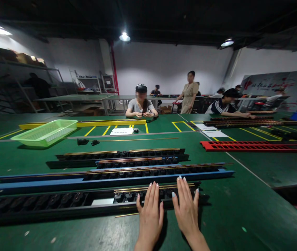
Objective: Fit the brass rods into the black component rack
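Observation:
My left hand [150, 214] lies with fingers stretched over the right part of a long black channel tray [59, 211]. Beside it, my right hand [186, 211] rests the same way near the tray's right end, fingers extended. Thin brass-coloured rods [130, 190] run along the tray's far side, under or just past my fingertips. Black moulded parts [54, 200] sit in a row inside the tray, with a pale gap between two groups. One loose brass rod [126, 215] is on the table left of my left wrist. Whether the fingertips press on the rods is hard to see.
Beyond lie blue channel trays [56, 184] and another black tray [143, 162], with parts and rods. A green basket [47, 134] stands far left, a red ladder-like rail [255, 146] at right. Opposite sits a person [141, 106]; another person [224, 104] works at right.

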The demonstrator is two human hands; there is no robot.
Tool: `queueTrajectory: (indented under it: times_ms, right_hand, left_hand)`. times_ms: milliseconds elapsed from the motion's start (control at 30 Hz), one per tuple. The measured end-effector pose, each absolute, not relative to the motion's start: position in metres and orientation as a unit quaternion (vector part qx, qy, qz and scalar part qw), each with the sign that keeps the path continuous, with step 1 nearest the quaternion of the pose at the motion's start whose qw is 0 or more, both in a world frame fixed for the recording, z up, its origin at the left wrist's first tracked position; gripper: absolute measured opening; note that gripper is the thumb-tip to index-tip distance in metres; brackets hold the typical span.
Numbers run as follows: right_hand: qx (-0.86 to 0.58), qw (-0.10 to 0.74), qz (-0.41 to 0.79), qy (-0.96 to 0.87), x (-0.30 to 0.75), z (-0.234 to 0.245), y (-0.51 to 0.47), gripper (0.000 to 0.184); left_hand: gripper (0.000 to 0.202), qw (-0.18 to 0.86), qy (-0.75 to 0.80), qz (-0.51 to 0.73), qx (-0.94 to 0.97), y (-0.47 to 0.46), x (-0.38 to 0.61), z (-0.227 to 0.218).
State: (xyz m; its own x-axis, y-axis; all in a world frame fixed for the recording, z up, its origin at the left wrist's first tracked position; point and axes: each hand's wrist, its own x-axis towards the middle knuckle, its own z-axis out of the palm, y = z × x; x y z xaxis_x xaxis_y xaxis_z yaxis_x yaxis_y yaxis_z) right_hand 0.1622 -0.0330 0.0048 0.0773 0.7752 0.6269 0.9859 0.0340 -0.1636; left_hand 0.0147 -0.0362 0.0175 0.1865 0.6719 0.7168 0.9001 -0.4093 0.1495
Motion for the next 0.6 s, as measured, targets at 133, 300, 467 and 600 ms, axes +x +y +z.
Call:
queueTrajectory:
  times_ms: [133,300,467,600]
  right_hand:
    - [-0.659,0.291,-0.177,-0.671,0.159,0.003,-0.033,0.058]
    - [-0.666,0.289,-0.171,-0.666,0.159,0.002,-0.032,0.056]
    - [-0.674,0.287,-0.164,-0.66,0.158,0.004,-0.033,0.058]
    - [-0.666,0.282,-0.155,-0.672,0.153,0.007,-0.035,0.059]
  left_hand:
    - [0.057,0.145,-0.522,-0.376,-0.751,-0.035,0.015,0.014]
    - [0.058,0.143,-0.528,-0.37,-0.751,-0.034,0.016,0.008]
    - [0.058,0.151,-0.539,-0.353,-0.75,-0.034,0.016,0.005]
    - [0.057,0.148,-0.539,-0.345,-0.754,-0.034,0.015,0.005]
